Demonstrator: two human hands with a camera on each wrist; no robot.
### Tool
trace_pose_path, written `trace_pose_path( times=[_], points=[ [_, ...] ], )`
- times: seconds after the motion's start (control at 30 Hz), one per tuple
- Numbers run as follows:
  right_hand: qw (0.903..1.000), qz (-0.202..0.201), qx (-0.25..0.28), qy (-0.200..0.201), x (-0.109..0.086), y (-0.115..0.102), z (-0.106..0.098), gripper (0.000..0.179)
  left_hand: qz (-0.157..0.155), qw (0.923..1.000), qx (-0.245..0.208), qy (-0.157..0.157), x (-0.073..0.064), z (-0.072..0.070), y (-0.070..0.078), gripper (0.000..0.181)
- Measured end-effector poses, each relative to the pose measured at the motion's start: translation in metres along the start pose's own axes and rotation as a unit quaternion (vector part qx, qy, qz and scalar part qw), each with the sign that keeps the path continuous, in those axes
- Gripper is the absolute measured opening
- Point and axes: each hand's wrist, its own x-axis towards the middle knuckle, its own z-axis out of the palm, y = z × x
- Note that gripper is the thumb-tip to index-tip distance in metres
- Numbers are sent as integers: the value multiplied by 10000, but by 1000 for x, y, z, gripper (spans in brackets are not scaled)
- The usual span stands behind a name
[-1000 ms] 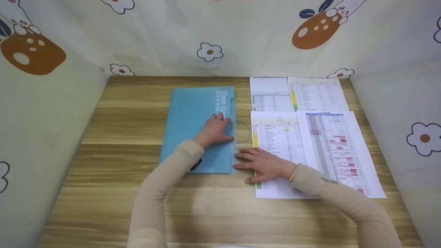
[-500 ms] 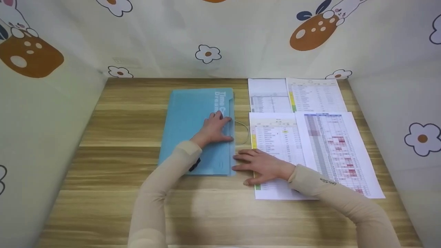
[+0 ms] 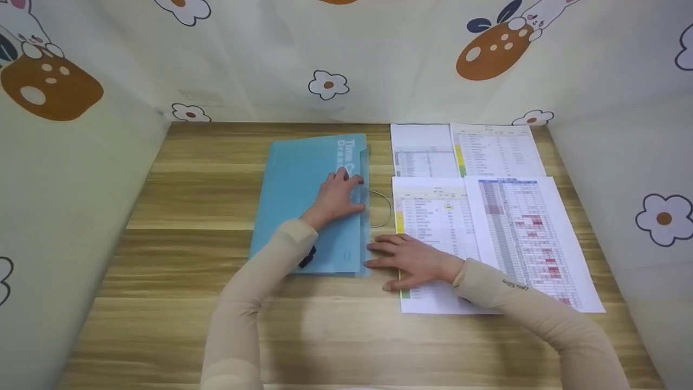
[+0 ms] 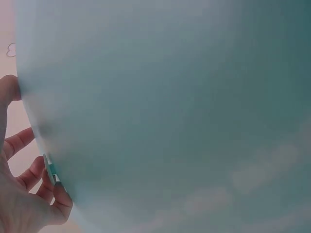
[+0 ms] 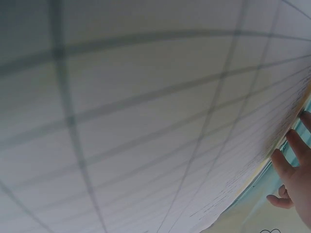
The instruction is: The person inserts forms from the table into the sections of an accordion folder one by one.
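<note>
A light blue document folder point(image 3: 292, 189) lies on the wooden table, white lettering along its right side. My left hand point(image 3: 335, 197) is over its right half, thumb and fingers hooked at the cover's right edge, which is raised a little above the layer beneath. In the left wrist view the fingertips point(image 4: 60, 199) meet that edge. With fingers spread, my right hand point(image 3: 417, 260) rests partly on a printed sheet point(image 3: 438, 222), its fingertips beside the folder's lower right edge. A pale elastic loop point(image 3: 389, 208) sticks out from the folder.
Another printed sheet point(image 3: 541, 244) with red-marked cells overlaps the first on the right. Two more sheets, a half-blank one point(image 3: 422, 138) and a table-printed one point(image 3: 498, 149), lie behind them. Patterned cloth walls point(image 3: 260, 70) border the table point(image 3: 178, 260).
The folder cover's right edge has risen slightly, showing the layer under it, and my left hand has moved up a little with it. My right hand has stayed in place.
</note>
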Motion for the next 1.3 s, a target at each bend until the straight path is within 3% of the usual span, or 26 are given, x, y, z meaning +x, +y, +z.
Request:
trace_pose_path(
  times=[0.47, 0.77, 1.1, 1.3],
  points=[
    [10000, 46, -40, -10, 1, 1, 2, 55, 131, 9955, -885, 305, -4, -33, -3, 45],
    [10000, 9, -48, 46, 1, 1, 1, 55, -61, 9906, -1341, 273, -6, -52, -6, 42],
    [9999, 1, -73, 90, 1, 0, 1, 55, -240, 9874, -1532, 305, -8, -64, -12, 44],
    [10000, 36, -26, 5, 1, -1, 0, 55, -152, 9841, -1738, 343, -7, -67, -11, 43]
  ],
)
